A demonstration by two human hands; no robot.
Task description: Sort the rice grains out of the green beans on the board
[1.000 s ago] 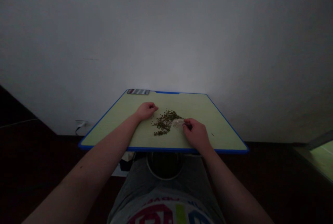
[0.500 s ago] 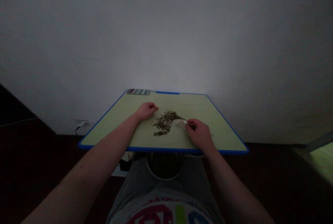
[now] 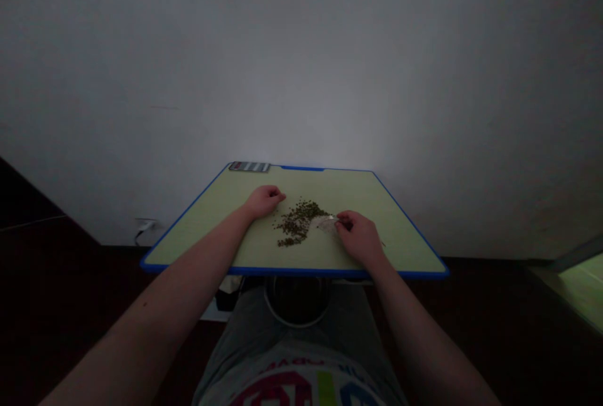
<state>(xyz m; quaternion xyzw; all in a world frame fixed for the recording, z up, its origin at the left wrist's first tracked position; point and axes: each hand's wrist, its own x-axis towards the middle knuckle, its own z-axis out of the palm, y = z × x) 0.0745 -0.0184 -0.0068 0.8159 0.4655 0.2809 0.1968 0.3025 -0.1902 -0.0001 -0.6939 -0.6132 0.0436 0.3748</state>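
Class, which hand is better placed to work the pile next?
Probably the right hand: it seems to hold a clear, shiny thing at the edge of the pile; the left hand is curled nearby.

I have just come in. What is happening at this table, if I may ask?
A person has both hands over a pale table with a blue edge. The right hand holds a small, shiny thing, too dim to name, beside a loose spread of small dark bits. The left hand is on the other side of the bits, fingers curled. A round bowl sits below the near edge.
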